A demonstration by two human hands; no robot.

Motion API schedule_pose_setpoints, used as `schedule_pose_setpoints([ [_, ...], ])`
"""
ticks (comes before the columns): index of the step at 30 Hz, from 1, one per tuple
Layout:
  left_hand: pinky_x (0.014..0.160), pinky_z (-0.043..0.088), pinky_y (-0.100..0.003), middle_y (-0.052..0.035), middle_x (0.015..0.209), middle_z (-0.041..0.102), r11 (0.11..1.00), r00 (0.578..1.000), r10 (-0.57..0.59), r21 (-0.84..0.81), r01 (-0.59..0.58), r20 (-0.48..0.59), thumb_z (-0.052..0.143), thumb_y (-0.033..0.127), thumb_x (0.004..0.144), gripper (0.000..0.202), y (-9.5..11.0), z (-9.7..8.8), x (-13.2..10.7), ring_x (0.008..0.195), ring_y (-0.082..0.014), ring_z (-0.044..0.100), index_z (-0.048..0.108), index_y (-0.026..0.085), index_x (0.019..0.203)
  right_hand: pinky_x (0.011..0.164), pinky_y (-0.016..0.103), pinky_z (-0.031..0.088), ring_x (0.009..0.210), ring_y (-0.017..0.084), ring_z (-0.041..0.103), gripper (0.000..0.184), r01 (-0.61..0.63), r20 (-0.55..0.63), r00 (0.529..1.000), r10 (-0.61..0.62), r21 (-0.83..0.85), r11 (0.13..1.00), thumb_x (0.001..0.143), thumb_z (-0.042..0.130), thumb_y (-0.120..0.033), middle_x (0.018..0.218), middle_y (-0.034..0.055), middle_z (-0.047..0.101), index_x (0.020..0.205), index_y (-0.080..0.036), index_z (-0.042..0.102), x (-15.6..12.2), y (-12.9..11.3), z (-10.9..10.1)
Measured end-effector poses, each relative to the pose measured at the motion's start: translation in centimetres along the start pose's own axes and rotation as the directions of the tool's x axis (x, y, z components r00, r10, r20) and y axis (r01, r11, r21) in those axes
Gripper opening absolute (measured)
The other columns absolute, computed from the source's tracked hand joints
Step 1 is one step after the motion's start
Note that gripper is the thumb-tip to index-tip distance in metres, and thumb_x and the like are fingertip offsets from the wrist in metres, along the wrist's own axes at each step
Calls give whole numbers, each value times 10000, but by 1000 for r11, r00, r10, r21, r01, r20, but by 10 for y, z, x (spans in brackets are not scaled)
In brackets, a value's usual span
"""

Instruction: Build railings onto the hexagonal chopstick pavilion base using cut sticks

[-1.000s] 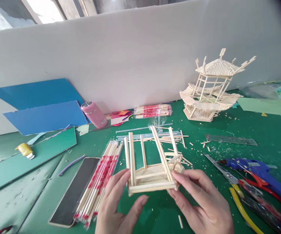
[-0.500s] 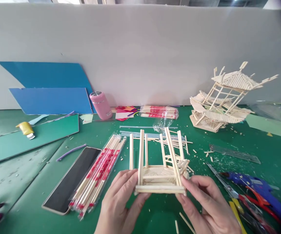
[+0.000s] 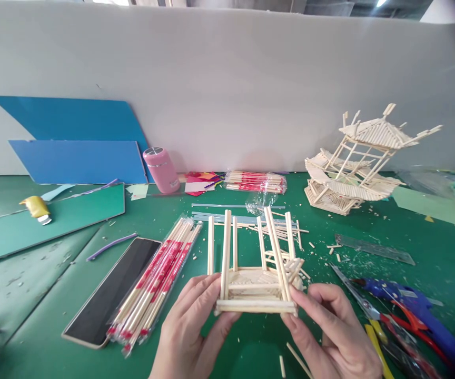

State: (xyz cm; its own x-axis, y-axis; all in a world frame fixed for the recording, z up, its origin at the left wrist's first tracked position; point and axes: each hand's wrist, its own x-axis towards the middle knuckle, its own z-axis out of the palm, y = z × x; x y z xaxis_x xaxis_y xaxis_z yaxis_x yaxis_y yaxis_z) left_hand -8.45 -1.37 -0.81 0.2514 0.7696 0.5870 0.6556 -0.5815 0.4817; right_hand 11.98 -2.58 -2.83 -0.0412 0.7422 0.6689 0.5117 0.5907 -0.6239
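Note:
Between both hands is a small wooden stick frame (image 3: 257,305), with a flat base and several upright posts. My left hand (image 3: 194,326) grips its left end, fingers on the side and thumb beneath the front edge. At the right end my right hand (image 3: 330,326) pinches the front corner between thumb and fingers. A little railing of short sticks shows at the base's right rear. The frame is held above the green table (image 3: 219,363). Beyond it, to the right, a larger pagoda model (image 3: 354,179) of the same sticks stands tilted.
Left of my hands lie a bagged bundle of chopsticks (image 3: 156,279) and a black phone-like slab (image 3: 111,292). A blue glue gun (image 3: 405,295), scissors (image 3: 357,295) and a clear ruler (image 3: 373,248) are at right. A pink cup (image 3: 161,171) stands by the white partition (image 3: 227,89).
The whole view has shifted slightly, so things appear a little farther left. Both hands keep their hold on the stick frame, with no visible change in grip.

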Motion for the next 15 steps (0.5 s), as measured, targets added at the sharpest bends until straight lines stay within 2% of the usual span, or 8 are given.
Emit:
schedule_pose_setpoints([
  [6,730,540,-326,-102,989,660,1000,1000,-10,-24,10,-20,589,167,792,264,1,0,-1,869,-218,626,552,181,1053,532,211,519,784,144,539,446,-43,-1,999,43,58,997,743,581,-33,918,57,455,1150,-212,550,-2,-1,4],
  [12,671,549,-279,-85,964,656,993,997,-81,-88,81,-6,604,152,774,241,6,-2,-3,815,-193,638,580,181,1011,519,238,514,675,124,527,331,-172,24,985,170,102,980,777,565,-83,920,69,486,1087,-199,542,-9,-5,5],
  [15,680,550,-285,-81,986,654,986,993,-114,-116,117,36,613,169,771,247,7,-5,-6,834,-201,639,593,197,1016,516,245,511,675,131,530,302,-188,32,982,186,113,976,774,573,-98,907,68,505,1055,-206,549,-12,-8,4],
])
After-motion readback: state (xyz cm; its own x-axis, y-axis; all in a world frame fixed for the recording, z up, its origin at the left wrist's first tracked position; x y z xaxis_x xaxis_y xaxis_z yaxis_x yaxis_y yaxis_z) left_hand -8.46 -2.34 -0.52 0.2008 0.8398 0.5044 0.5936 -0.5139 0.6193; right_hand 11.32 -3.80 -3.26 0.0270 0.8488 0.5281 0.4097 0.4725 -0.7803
